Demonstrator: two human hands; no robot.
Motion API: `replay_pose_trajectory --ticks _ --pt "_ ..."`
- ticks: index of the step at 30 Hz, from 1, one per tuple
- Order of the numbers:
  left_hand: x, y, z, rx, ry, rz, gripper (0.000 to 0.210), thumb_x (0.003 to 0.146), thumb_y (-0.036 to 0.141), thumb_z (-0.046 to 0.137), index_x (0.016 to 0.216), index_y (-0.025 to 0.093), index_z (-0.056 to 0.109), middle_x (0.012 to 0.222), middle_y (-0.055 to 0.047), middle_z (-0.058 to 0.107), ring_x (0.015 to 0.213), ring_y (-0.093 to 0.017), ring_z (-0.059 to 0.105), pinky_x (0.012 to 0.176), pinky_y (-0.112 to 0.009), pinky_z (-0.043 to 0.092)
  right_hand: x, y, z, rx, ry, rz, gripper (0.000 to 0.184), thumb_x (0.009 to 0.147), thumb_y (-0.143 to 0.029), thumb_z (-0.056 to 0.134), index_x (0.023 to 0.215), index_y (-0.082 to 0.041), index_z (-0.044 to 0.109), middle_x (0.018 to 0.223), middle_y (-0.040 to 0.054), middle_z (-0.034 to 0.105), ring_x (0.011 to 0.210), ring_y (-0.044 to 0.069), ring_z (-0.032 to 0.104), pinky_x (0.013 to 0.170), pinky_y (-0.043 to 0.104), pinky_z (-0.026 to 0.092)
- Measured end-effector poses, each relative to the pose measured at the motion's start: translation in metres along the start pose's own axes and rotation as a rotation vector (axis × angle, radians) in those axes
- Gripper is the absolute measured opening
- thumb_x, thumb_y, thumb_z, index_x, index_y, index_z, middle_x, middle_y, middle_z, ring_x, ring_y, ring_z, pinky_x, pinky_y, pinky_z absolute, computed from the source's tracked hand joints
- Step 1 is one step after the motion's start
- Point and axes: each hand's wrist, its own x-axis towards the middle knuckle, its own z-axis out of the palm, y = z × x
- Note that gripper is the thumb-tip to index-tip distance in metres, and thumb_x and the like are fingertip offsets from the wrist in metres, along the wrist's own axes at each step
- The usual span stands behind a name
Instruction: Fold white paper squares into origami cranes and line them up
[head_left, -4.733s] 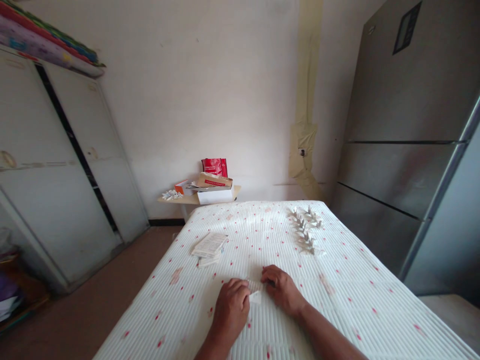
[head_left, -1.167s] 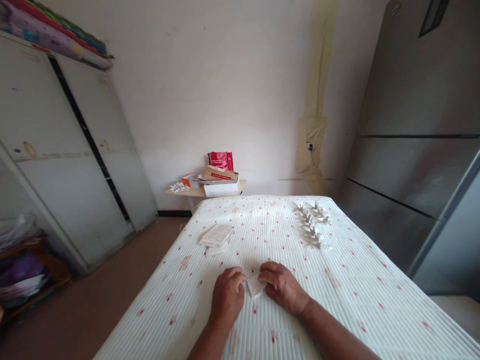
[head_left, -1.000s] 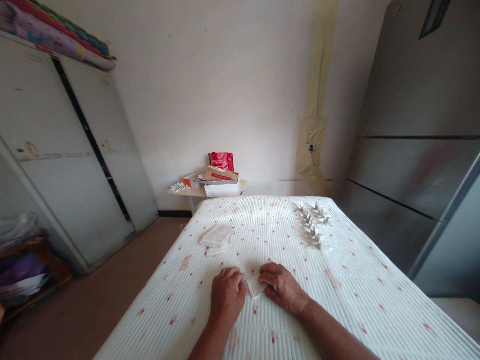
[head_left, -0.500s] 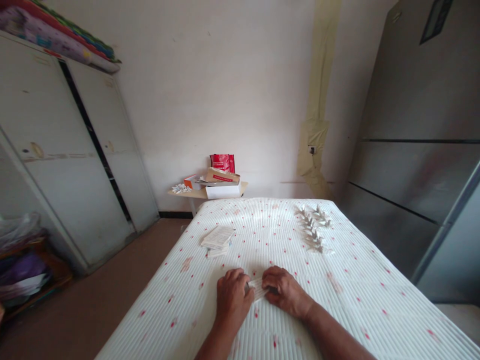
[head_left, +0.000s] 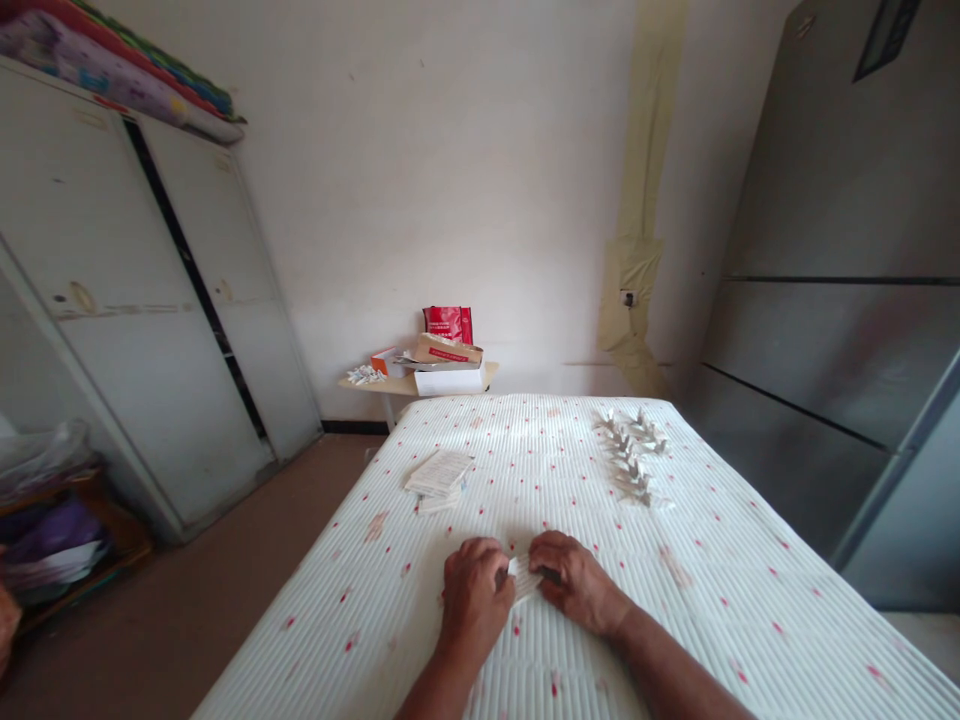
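Observation:
Between my two hands lies a small piece of printed paper [head_left: 525, 580], low over the bed-like padded surface [head_left: 480, 660]. My left hand [head_left: 478, 585] is closed on its left edge, fingers curled with the thumb toward me. My right hand [head_left: 574, 578] pinches the right side, and its fingers hide that part of the sheet. A small white flap shows beside my left fingers. Beyond my left hand sits a stack of printed paper sheets [head_left: 441, 474]. Farther off on the right stand several folded paper figures [head_left: 626, 450] in rows.
A small side table [head_left: 401, 386] behind the far edge bears a white box [head_left: 450, 380], a red bag [head_left: 448, 323] and a pile of small white pieces [head_left: 366, 374]. A grey refrigerator [head_left: 832, 350] stands right, a sliding-door cabinet [head_left: 142, 310] left.
My left hand has shifted slightly right, and a white flap of the paper now shows beside its fingers. Both hands keep their hold. The whole view has moved a little.

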Motion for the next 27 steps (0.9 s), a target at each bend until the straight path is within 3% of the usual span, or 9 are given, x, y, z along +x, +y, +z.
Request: replay_pose_trajectory --ticks 8,17,22,27 --pt "-0.012 0.013 -0.006 -0.003 -0.034 0.142 0.013 0.071 0.015 0.057 0.077 0.023 0.065 0.089 -0.002 0.062 0.092 -0.019 0.052 0.084 -0.035 0.035 0.002 -0.008 -0.005 0.061 -0.004 0.035 0.03 0.061 0.0 0.047 0.079 -0.019 0.059 0.092 0.0041 0.058 0.086 0.016 0.054 0.078 0.025 0.041" --pt "-0.014 0.006 -0.003 -0.063 -0.023 0.067 0.016 0.071 0.013 0.054 0.077 0.022 0.066 0.095 -0.002 0.063 0.095 -0.018 0.053 0.085 -0.035 0.037 0.001 -0.007 -0.004 0.045 -0.009 0.031 0.025 0.063 0.0 0.049 0.076 -0.019 0.06 0.091 0.0033 0.061 0.087 0.016 0.055 0.079 0.026 0.041" --pt "-0.01 0.0 0.0 -0.067 -0.019 0.034 0.022 0.072 0.01 0.049 0.077 0.022 0.067 0.094 -0.003 0.063 0.096 -0.019 0.054 0.086 -0.036 0.038 -0.002 -0.01 -0.003 -0.009 -0.002 0.064 0.021 0.065 -0.004 0.055 0.078 -0.02 0.062 0.107 0.0053 0.059 0.098 0.018 0.054 0.085 0.029 0.04" --pt "-0.007 -0.004 0.0 -0.07 0.005 0.02 0.021 0.071 0.009 0.05 0.073 0.021 0.068 0.092 -0.003 0.064 0.094 -0.018 0.054 0.085 -0.034 0.04 -0.001 -0.016 -0.002 -0.093 -0.034 0.007 0.015 0.069 -0.008 0.056 0.076 -0.021 0.06 0.091 0.0027 0.062 0.086 0.017 0.056 0.08 0.029 0.04"
